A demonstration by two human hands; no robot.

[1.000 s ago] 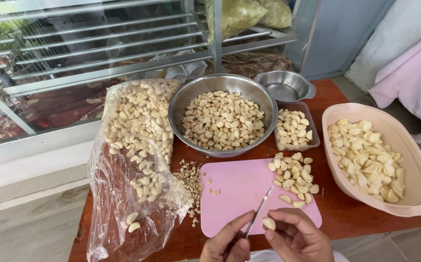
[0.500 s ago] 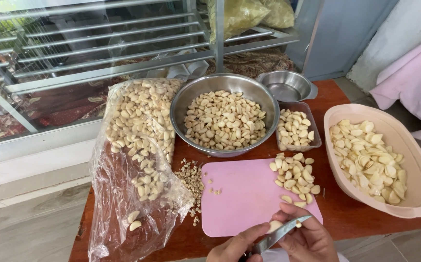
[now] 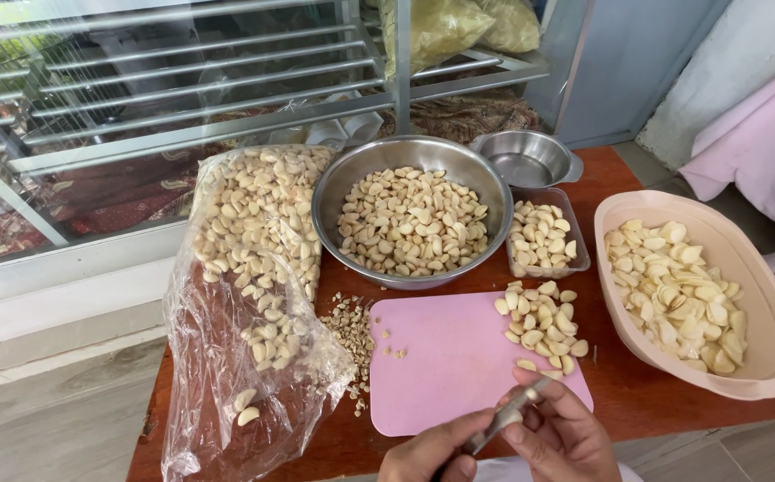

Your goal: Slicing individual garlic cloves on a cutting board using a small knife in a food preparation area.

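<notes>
My left hand [image 3: 430, 453] is at the bottom edge, closed on the handle of a small knife [image 3: 502, 419] whose blade points up and right. Beside it, my right hand [image 3: 562, 439] has its fingers curled at the blade, pinching a garlic clove that is mostly hidden. Both hands hover over the near edge of a pink cutting board [image 3: 454, 357]. A pile of peeled garlic cloves [image 3: 544, 319] lies on the board's right side, just beyond my right hand.
On the red-brown table [image 3: 642, 397] stand a big steel bowl [image 3: 323, 210] of cloves, a small steel bowl [image 3: 530, 161], a clear tray [image 3: 581, 259] of cloves and a peach oval dish [image 3: 767, 375]. A plastic bag of garlic [image 3: 254, 259] and trimmings [image 3: 350, 330] lie at the left.
The knife has swung from pointing up over the board to lying slanted between my hands. Both hands have shifted right and closed together at the board's near edge.
</notes>
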